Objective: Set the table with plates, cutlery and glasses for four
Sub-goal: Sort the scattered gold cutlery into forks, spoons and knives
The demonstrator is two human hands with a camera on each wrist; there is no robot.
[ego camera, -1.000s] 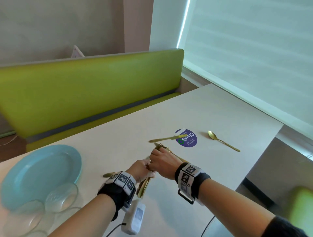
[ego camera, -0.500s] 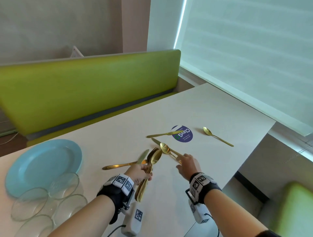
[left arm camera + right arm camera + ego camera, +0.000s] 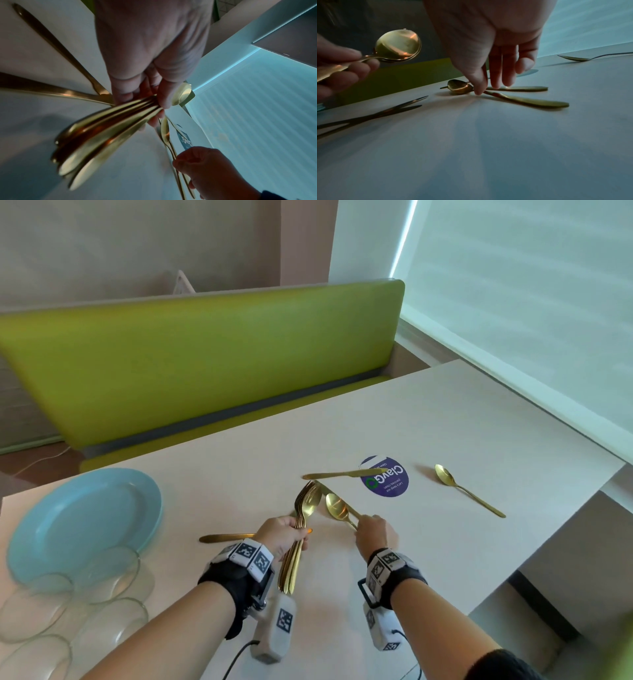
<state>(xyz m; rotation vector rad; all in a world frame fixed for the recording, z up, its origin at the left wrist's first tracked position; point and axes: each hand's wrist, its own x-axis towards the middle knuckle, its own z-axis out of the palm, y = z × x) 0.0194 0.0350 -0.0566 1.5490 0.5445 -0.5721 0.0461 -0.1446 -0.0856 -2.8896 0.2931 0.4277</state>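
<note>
Left hand (image 3: 284, 534) clenches gold cutlery bundle (image 3: 301, 529), bowls pointing away; right hand (image 3: 375, 534) fingertips touch spoon (image 3: 337, 506).

A second ago your right hand (image 3: 375, 530) was at the bunch of cutlery (image 3: 301, 525) in your left hand (image 3: 282, 534). Now it is off to the right, fingertips (image 3: 478, 92) on a spoon (image 3: 339, 508) lying on the table (image 3: 479, 433).
</note>
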